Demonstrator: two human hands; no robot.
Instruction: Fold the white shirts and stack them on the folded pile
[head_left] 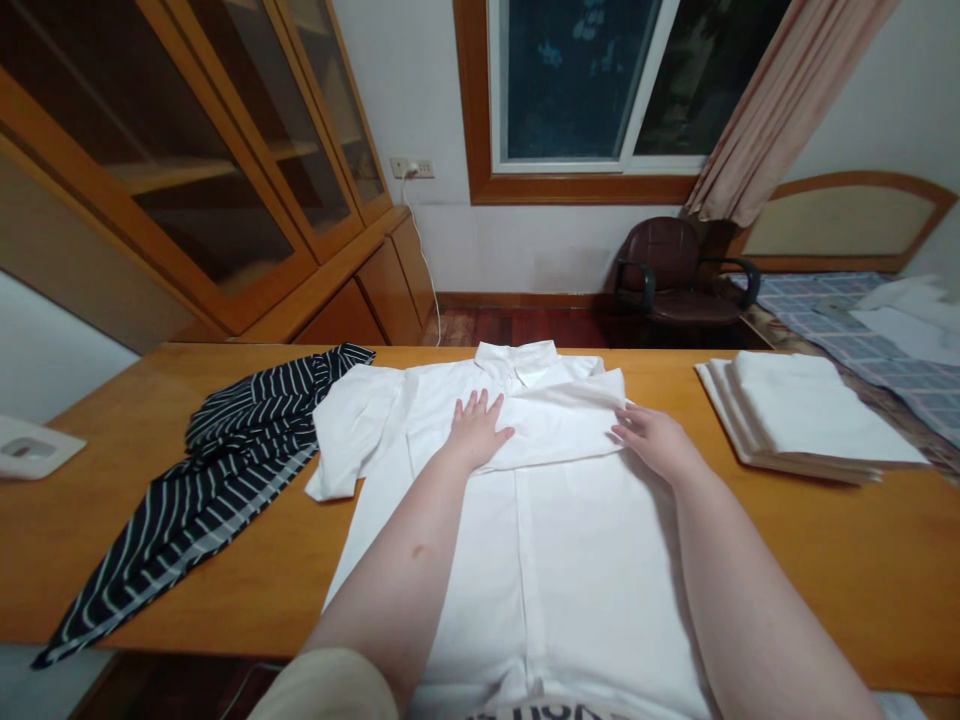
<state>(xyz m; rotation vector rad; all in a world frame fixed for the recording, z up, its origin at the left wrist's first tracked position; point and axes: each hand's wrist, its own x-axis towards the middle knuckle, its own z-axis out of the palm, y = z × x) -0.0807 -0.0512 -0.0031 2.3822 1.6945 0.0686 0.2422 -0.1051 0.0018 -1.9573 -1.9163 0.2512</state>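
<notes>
A white collared shirt (577,540) lies front up on the wooden table, its collar towards the far edge. The sleeve on the right is folded inward across the chest, while the left sleeve (349,430) stretches out sideways. My left hand (476,430) rests flat on the folded sleeve near the chest's middle, fingers spread. At the right edge of the fold is my right hand (656,440), its fingertips touching the cloth with fingers apart. The shirt's lower hem is hidden close to my body.
A black-and-white striped garment (232,450) lies crumpled on the table (247,600) at left, touching the sleeve. Folded white cloths (810,410) are stacked at right. A white object (37,450) sits at the far left. Beyond the table stands a brown armchair (667,270).
</notes>
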